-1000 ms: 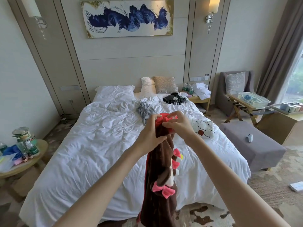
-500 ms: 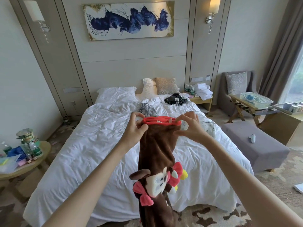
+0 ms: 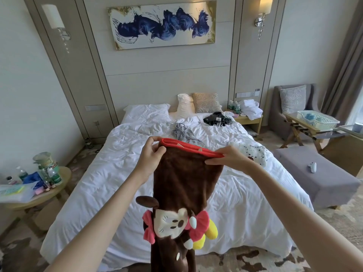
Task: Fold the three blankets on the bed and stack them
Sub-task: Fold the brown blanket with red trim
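Note:
A brown plush blanket (image 3: 184, 179) with a red top edge and a cartoon mouse face hangs in front of me over the foot of the white bed (image 3: 102, 173). My left hand (image 3: 151, 156) pinches its upper left corner. My right hand (image 3: 231, 157) pinches its upper right corner, so the red edge is stretched flat between them. A crumpled grey blanket (image 3: 183, 131) lies mid-bed beyond the hands. A white spotted blanket (image 3: 253, 152) lies on the bed's right side, partly hidden by my right hand.
Black items with cables (image 3: 215, 118) lie near the pillows. A round side table (image 3: 39, 185) with bottles stands at left. A grey bench (image 3: 314, 179) with a small white device stands right of the bed, with a nightstand, armchair and luggage rack holding a basket behind it.
My hands moved apart from a bunched grip, spreading the red top edge wide. The blanket rose, so the mouse face now hangs higher and in full view.

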### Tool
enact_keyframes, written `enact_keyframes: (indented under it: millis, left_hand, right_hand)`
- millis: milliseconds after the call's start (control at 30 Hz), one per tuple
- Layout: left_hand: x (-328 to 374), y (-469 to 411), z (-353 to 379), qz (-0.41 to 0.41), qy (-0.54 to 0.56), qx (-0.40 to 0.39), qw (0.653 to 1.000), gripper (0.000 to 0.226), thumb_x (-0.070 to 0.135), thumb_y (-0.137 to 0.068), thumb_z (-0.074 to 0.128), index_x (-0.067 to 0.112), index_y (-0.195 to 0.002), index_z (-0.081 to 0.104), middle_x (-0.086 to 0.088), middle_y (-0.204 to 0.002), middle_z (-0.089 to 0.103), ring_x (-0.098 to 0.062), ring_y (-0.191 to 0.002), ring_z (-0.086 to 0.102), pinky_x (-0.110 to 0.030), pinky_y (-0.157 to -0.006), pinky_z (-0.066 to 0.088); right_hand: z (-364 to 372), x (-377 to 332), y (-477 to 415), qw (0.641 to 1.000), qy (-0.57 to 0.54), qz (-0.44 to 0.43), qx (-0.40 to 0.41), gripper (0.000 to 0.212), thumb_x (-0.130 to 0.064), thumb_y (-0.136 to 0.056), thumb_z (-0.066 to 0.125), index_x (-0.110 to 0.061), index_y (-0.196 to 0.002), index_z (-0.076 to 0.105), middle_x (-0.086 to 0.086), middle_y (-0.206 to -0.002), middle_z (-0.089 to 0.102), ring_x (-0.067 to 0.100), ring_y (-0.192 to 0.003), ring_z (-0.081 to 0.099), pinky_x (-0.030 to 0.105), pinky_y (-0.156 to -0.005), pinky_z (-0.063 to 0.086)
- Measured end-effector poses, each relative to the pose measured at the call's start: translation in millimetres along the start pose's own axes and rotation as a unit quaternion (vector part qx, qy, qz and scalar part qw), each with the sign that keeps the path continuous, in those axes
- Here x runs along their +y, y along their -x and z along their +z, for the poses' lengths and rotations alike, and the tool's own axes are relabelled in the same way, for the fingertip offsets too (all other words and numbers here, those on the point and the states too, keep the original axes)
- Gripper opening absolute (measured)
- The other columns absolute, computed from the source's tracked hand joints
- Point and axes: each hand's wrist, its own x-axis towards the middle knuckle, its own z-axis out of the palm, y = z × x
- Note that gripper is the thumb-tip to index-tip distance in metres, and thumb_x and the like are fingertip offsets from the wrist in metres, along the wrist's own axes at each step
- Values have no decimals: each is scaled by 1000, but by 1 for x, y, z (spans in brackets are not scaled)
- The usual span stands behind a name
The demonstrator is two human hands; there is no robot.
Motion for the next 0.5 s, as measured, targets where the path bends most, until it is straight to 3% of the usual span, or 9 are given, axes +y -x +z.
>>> enact_keyframes:
  millis: [67,167,267,333,367,433,500]
  left_hand:
    - [-3,2,-7,13,-51,12,999,25,1,-95,50,12,-116,58,-5,-99,69,-16,-87,60,-21,-80,46]
    - [-3,1,-20,43,-113,12,993,27,3,-95,49,15,-114,65,7,-105,69,9,-93,63,-4,-81,44]
    - [5,-5,-34,55,-132,10,990,27,11,-98,50,17,-119,66,12,-112,69,8,-105,60,-8,-89,43]
    - [15,-13,-42,74,-141,15,987,28,15,-100,49,17,-121,66,12,-113,68,2,-110,60,-13,-94,43]
    - [22,-17,-45,87,-143,18,986,27,16,-100,49,17,-121,66,12,-113,69,-1,-110,61,-14,-95,44]
    - [37,-28,-51,106,-137,25,985,27,19,-102,47,17,-121,66,9,-112,70,-6,-111,62,-19,-95,46]
    - [54,-45,-56,117,-121,31,985,27,20,-103,46,19,-121,65,4,-113,70,-11,-112,62,-27,-97,47]
  right_hand:
    - [1,-7,0,997,-59,41,-34,45,-44,-65,85,-5,-65,63,-5,-56,40,11,-58,38,17,-52,28]
    - [5,-15,-2,985,-163,35,-34,65,-48,-55,87,7,-84,67,5,-65,49,13,-60,44,17,-54,32]
    - [7,-30,-4,963,-266,27,-30,39,-37,-63,85,-5,-83,74,19,-79,65,26,-72,54,23,-62,42]
    - [3,-44,-8,943,-332,14,-20,38,-28,-66,82,-5,-96,75,25,-99,71,33,-87,63,34,-82,52]
    - [0,-52,-11,935,-354,4,-18,42,-27,-66,81,-5,-101,75,23,-102,72,31,-88,67,34,-84,54]
    - [-9,-75,-19,918,-395,-18,-13,44,-24,-67,78,-1,-105,72,17,-98,73,23,-80,72,27,-70,60]
    - [-19,-98,-28,900,-435,-35,-2,43,-23,-69,75,-1,-107,71,16,-95,73,22,-77,72,24,-65,58]
